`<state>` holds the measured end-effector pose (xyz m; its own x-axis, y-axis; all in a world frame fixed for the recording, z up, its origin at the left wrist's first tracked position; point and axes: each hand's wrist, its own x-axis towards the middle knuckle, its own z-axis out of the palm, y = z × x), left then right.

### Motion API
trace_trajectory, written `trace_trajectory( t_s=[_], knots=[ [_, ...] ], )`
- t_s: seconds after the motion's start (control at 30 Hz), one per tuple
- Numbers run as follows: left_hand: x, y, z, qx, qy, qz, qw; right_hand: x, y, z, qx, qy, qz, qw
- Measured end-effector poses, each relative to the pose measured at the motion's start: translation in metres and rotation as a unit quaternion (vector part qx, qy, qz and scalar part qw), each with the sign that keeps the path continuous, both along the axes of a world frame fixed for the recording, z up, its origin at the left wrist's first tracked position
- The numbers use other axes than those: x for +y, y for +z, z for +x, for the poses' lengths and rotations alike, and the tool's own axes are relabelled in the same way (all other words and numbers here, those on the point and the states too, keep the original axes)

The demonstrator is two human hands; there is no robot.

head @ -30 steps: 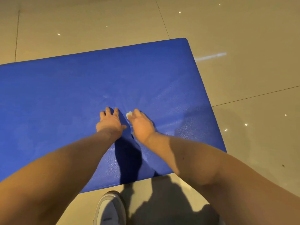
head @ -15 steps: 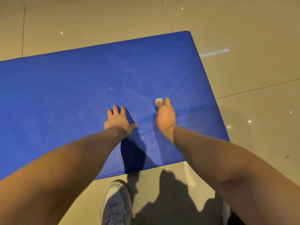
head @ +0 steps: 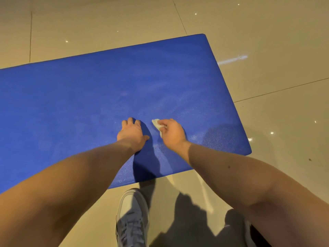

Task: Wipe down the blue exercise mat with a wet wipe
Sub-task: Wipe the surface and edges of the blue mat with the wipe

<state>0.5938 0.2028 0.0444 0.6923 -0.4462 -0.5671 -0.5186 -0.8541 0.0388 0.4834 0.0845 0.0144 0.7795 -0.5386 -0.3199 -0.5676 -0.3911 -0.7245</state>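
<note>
The blue exercise mat (head: 80,104) lies flat on the tiled floor, its right end in view and its left part running out of frame. My right hand (head: 171,133) holds a small crumpled white wet wipe (head: 156,123) against the mat, near its front right part; most of the wipe is hidden under my fingers. My left hand (head: 132,132) rests flat on the mat just left of it, fingers spread forward. Faint pale streaks show on the mat beyond my hands.
Glossy beige floor tiles (head: 267,32) surround the mat, with dark grout lines and light reflections. My grey-white shoe (head: 132,216) stands on the floor just in front of the mat's near edge. My shadow falls beside it.
My right hand has swept the wipe to the right and then back left, ending close to my left hand. The left hand stays planted on the mat.
</note>
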Motion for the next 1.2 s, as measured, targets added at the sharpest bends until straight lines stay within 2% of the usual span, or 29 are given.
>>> trace_trajectory(
  t_s=[0.07, 0.17, 0.33, 0.37, 0.5, 0.57, 0.67, 0.83, 0.97, 1.2],
  knots=[
    [0.001, 0.003, -0.001, 0.038, 0.002, -0.089, 0.995, 0.002, 0.008, -0.003, -0.009, -0.053, 0.071, 0.996],
    [0.005, 0.012, -0.008, 0.127, 0.052, -0.213, 0.968, 0.013, 0.021, -0.006, 0.007, -0.09, 0.162, 0.983],
    [0.021, 0.032, -0.013, 0.104, 0.035, -0.223, 0.969, 0.028, 0.046, -0.018, 0.017, -0.134, 0.259, 0.956],
    [0.024, 0.035, -0.014, 0.099, 0.027, -0.217, 0.971, 0.03, 0.048, -0.021, 0.023, -0.144, 0.244, 0.959],
    [0.033, 0.054, -0.018, 0.09, 0.022, -0.189, 0.978, 0.033, 0.061, -0.032, 0.047, -0.119, 0.043, 0.991],
    [0.036, 0.067, -0.024, 0.094, 0.029, -0.189, 0.977, 0.041, 0.079, -0.04, 0.017, -0.098, 0.01, 0.995],
    [0.034, 0.092, -0.039, 0.121, 0.052, -0.205, 0.97, 0.06, 0.102, -0.053, -0.013, -0.045, -0.01, 0.999],
    [0.046, 0.131, -0.06, 0.142, 0.074, -0.218, 0.963, 0.087, 0.127, -0.066, -0.045, -0.065, -0.007, 0.997],
    [0.065, 0.152, -0.073, 0.142, 0.147, -0.257, 0.945, 0.1, 0.166, -0.073, -0.028, -0.026, -0.024, 0.999],
    [0.069, 0.179, -0.085, 0.154, 0.2, -0.359, 0.899, 0.08, 0.23, -0.068, 0.034, 0.089, -0.076, 0.993]
  ],
)
